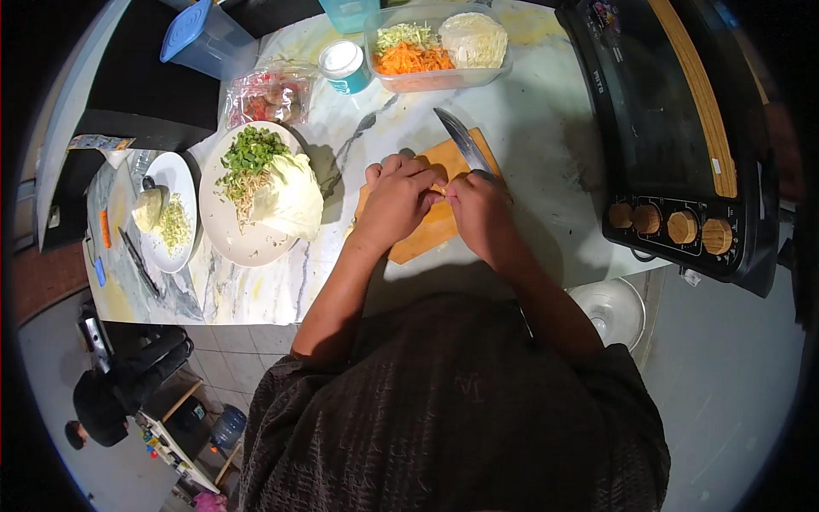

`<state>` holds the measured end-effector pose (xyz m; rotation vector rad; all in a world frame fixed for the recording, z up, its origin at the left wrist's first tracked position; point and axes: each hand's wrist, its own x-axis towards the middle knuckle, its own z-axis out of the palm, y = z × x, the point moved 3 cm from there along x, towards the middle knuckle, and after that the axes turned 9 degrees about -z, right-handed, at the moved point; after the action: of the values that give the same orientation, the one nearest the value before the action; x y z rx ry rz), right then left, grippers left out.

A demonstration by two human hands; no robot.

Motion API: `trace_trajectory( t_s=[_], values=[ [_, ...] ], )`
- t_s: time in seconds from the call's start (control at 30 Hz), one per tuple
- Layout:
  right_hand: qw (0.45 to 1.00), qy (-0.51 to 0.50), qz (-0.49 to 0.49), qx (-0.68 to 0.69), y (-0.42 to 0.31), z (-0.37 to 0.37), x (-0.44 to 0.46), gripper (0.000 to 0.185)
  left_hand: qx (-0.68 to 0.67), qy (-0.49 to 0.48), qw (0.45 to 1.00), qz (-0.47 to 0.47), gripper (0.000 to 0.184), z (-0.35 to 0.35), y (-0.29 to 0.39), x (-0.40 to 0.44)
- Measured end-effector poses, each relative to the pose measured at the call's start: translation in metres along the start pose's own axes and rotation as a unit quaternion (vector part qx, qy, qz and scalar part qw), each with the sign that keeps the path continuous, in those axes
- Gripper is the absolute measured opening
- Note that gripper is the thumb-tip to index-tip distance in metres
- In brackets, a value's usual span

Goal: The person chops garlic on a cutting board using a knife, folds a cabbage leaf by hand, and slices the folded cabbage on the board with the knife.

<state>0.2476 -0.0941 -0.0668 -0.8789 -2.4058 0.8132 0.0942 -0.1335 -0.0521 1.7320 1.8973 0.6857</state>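
Observation:
Over a wooden cutting board [426,241], my left hand [398,198] and my right hand [479,209] meet at the fingertips. Both hands pinch a small pale piece [441,191], too small to name. A knife [463,139] lies across the board's upper right part, its blade pointing away from me and its handle end partly behind my right hand. Left of the board is a round plate [219,237] with chopped greens [252,156], bean sprouts [242,203] and a cabbage leaf [290,198].
A container [437,83] holds shredded vegetables, beside a white-lidded jar [343,68] and a plastic bag [271,96]. An oval plate [186,183] and second knife [139,261] lie left. A toaster oven [674,128] stands right. Another person [115,397] is at lower left.

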Motion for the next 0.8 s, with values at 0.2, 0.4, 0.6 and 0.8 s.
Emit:
trace_trajectory(
  t_s=[0.2, 0.4, 0.6, 0.8],
  values=[
    [0.996, 0.0, 0.018, -0.084, -0.002, -0.01, -0.009, 0.005, 0.022, -0.005, 0.999, 0.044, 0.016, -0.001, -0.002, 0.004],
    [0.998, 0.024, 0.051, -0.038, 0.005, -0.02, -0.01, 0.008, 0.043, -0.013, 0.997, 0.061, 0.012, 0.001, 0.001, 0.005],
    [0.997, 0.035, 0.073, -0.016, 0.009, -0.026, -0.011, 0.008, 0.053, -0.007, 0.997, 0.061, 0.012, 0.001, 0.004, 0.003],
    [0.996, 0.026, 0.077, -0.028, 0.017, -0.04, -0.012, 0.009, 0.044, -0.013, 0.995, 0.083, 0.012, 0.002, 0.002, 0.006]
  ],
)
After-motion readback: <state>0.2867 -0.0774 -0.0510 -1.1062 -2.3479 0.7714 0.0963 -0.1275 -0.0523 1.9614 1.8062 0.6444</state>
